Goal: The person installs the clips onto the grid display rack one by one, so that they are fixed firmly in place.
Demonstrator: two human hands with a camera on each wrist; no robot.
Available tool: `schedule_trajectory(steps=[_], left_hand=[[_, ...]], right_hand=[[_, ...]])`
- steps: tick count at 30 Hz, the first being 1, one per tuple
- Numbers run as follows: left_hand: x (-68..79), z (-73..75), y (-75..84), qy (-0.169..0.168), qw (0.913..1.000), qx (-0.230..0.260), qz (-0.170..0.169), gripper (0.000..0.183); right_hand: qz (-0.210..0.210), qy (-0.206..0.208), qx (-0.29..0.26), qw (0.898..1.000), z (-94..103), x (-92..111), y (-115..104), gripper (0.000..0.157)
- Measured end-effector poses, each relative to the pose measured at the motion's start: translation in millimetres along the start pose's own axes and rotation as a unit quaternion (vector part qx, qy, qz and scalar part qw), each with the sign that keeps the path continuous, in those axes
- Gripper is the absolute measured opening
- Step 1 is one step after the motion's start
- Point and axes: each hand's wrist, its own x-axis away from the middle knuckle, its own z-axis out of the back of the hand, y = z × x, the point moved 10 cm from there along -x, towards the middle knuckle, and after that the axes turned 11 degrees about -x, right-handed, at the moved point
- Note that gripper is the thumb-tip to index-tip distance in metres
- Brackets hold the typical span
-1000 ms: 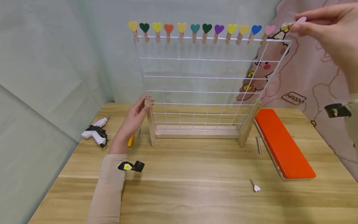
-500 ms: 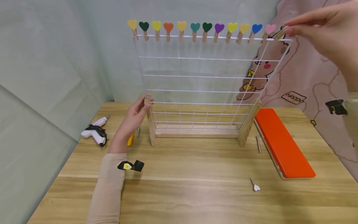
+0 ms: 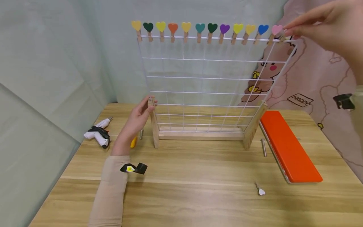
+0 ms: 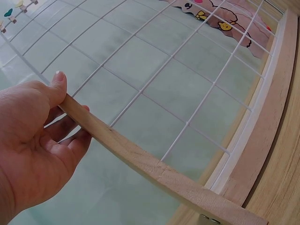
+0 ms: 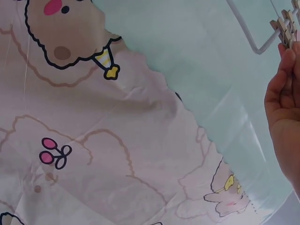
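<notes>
A white wire grid [image 3: 212, 60] stands upright in a wooden stand [image 3: 201, 136] on the table. Along its top wire runs a row of several heart-topped wooden clothespins, ending at a pink one [image 3: 277, 30]. Right beside that pink one, my right hand [image 3: 330, 31] pinches another clothespin [image 3: 282, 38] at the top wire; its heart is hidden by my fingers. In the right wrist view the right hand [image 5: 287, 108] is cut off by the frame edge. My left hand [image 3: 138, 118] grips the upper end of the stand's left wooden post [image 4: 140, 159], thumb on one side, fingers behind.
A clothespin with a white heart [image 3: 261, 192] lies on the table at front right. An orange-red case [image 3: 292, 148] and a bolt [image 3: 264, 148] lie right of the stand. At left are a glue gun [image 3: 97, 134], a yellow handle [image 3: 133, 142] and another bolt [image 3: 141, 134].
My right hand has moved left and slightly down, bringing its clothespin from beyond the grid's right corner to the top wire beside the pink heart. The left hand keeps its grip on the post.
</notes>
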Motion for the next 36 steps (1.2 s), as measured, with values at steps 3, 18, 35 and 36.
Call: schedule_trajectory(steps=[3,18,35,36], left_hand=[[-0.5,-0.7,0.9,0.0,1.0,0.001,-0.004,0.047],[6.2,-2.5,14.5,-0.011,0.9999,0.012,0.006,0.05],[1.0,1.1,-3.6,-0.001,1.0,0.001,-0.006,0.044],[1.1,1.3,-3.3,0.0,1.0,0.002,-0.006,0.044]], right_hand=[[-0.018,-0.01,-0.007,1.0,1.1,-2.1,5.6,0.03],[-0.061,-0.054,-0.047,0.996,-1.8,-6.9,23.4,0.032],[-0.027,0.005,-0.103,0.994,-1.3,4.0,21.5,0.035],[-0.025,0.018,-0.111,0.993,-0.9,8.9,22.0,0.035]])
